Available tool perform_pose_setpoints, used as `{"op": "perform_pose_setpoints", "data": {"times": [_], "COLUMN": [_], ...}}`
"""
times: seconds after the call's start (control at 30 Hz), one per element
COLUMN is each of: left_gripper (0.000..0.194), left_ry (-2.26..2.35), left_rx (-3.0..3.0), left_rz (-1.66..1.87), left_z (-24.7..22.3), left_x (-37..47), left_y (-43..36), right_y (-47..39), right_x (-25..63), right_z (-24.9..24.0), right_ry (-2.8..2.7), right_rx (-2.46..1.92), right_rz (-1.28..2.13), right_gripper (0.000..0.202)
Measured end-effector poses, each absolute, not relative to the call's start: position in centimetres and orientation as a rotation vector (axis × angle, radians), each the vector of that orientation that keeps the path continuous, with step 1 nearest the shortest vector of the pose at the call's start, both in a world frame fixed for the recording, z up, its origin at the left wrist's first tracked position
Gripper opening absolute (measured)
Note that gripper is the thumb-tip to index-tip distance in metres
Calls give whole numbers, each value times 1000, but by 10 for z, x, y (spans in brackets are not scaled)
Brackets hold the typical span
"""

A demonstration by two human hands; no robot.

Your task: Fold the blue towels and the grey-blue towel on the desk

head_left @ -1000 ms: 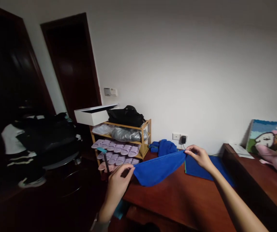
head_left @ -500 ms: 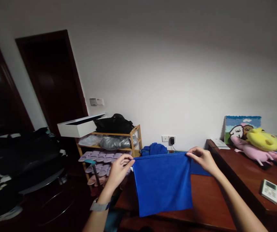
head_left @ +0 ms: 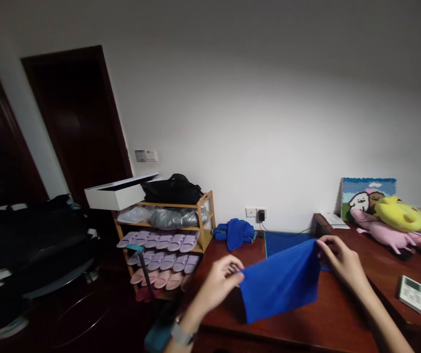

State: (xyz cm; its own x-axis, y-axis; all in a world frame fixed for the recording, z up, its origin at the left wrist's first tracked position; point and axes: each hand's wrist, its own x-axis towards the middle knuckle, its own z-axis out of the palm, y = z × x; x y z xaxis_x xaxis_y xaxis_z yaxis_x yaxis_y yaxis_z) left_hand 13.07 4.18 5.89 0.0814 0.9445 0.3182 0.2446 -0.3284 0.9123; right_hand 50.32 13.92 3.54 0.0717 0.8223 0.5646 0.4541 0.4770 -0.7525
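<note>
A blue cloth (head_left: 282, 284) hangs stretched between both hands above the reddish-brown table (head_left: 338, 314). My left hand (head_left: 223, 279) pinches its upper left corner between thumb and fingers. At the upper right corner, my right hand (head_left: 338, 257) grips the edge in the same way, held a little higher, so the top edge slants. Behind it, a blue cloth lying flat (head_left: 284, 240) with a green border is partly covered by the held one. A crumpled bundle of blue cloth (head_left: 235, 233) rests at the table's back left.
To the left stands a wooden rack (head_left: 202, 215) with several slippers (head_left: 166, 240), a black bag (head_left: 173, 189) and a white box (head_left: 118, 196). On the right-hand desk (head_left: 372, 264) are plush toys (head_left: 403, 213), a picture (head_left: 368, 193) and a white device (head_left: 411, 293). A charger (head_left: 261, 214) is plugged into the wall.
Both hands have moved right and down with the cloth, which now tilts up on the right and hangs at an angle. More of the table and the bundled cloth shows behind.
</note>
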Motion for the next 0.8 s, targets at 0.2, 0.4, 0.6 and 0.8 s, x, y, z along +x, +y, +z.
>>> {"op": "perform_pose_setpoints", "data": {"times": [0.2, 0.4, 0.6, 0.8], "left_gripper": [17, 15, 13, 17], "left_ry": [1124, 1279, 1792, 2084], "left_rx": [1788, 1781, 1499, 1394], "left_rz": [1122, 1155, 1119, 873], "left_z": [19, -30, -150, -232], "left_x": [198, 158, 55, 2], "left_y": [19, 48, 103, 101], "right_y": [186, 267, 277, 195], "right_x": [498, 381, 247, 273], "right_z": [29, -1, -90, -214], "right_ry": [-1473, -1807, -2087, -2149], "right_rx": [-1286, -1281, -1175, -1346], "right_rz": [43, 230, 544, 596], "right_gripper": [48, 37, 32, 48]}}
